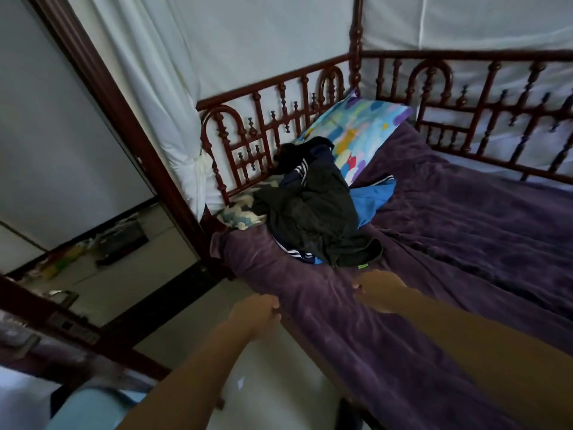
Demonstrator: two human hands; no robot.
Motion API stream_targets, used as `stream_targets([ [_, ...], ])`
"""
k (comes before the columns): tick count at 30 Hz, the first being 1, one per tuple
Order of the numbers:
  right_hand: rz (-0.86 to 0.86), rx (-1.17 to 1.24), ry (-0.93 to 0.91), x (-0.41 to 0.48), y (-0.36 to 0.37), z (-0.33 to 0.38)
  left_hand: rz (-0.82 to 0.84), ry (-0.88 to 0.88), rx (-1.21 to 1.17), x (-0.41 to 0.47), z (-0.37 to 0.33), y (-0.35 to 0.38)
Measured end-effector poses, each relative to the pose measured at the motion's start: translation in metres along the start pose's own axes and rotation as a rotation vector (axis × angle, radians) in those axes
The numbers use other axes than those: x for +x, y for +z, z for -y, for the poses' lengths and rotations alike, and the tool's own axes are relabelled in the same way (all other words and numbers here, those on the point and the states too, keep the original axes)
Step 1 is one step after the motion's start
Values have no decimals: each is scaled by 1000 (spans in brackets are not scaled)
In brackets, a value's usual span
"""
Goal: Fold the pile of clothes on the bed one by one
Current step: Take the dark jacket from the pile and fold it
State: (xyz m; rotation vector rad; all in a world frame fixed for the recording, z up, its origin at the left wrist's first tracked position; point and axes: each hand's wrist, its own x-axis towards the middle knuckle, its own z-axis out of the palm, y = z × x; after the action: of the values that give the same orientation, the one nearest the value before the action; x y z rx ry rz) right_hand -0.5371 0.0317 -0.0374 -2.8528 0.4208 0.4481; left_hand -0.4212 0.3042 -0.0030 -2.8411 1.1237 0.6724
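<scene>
1. Both bare forearms reach forward from the bottom edge.
2. The left hand (255,315) hangs over the edge of the bed (465,243), fingers loosely curled and holding nothing.
3. The right hand (379,292) hovers above the purple blanket (356,352), fingers also slack and empty, just short of the clothes.
4. The pile of clothes (313,212), dark with some blue pieces, lies unfolded near the bed's corner, against the colourful pillow (356,135) and the wooden railing (279,119).
</scene>
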Motion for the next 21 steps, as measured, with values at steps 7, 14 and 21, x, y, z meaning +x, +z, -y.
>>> stream_targets([
  [7,84,130,140,118,9,-39,145,16,17,125,27,-37],
  [14,209,259,323,190,16,-72,206,114,32,239,35,-54],
  [21,196,390,597,232,15,-103,286,315,46,361,26,-70],
])
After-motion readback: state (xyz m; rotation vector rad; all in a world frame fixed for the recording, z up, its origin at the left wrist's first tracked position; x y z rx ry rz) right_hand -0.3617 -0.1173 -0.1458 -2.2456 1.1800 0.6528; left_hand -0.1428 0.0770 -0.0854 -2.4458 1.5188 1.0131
